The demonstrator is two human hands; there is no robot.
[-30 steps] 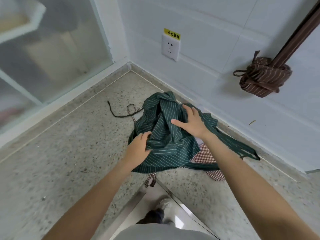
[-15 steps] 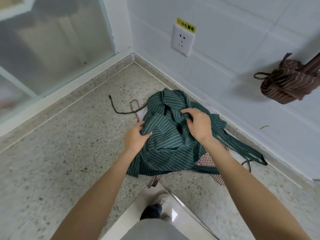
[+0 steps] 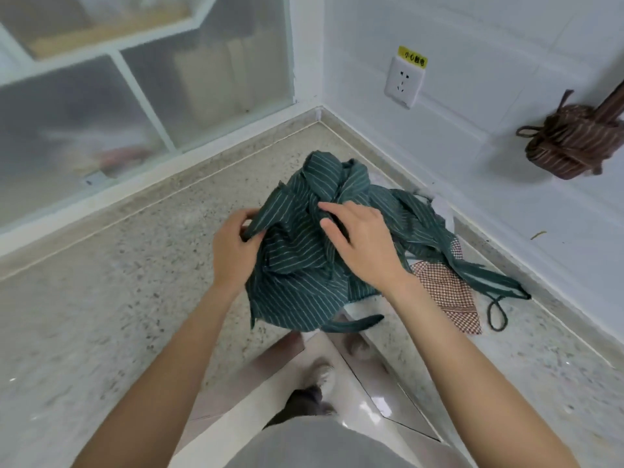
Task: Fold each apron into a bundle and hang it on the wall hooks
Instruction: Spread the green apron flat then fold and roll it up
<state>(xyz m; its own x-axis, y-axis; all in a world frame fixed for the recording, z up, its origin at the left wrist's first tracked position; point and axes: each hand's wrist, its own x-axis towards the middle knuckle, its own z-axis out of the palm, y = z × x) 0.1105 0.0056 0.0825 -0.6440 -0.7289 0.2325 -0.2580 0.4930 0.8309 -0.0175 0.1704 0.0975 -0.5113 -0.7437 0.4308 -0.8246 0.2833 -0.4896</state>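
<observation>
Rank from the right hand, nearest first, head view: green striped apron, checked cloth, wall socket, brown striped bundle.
1. green striped apron: under the right hand, touching.
2. checked cloth: on the counter, just to its right.
3. wall socket: up on the wall.
4. brown striped bundle: hanging far right.

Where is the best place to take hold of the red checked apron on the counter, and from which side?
Probably the bare corner of the red checked apron, taken from the right. The green striped apron lies over its left part; this corner lies flat and uncovered beside the dark cord loop.
</observation>
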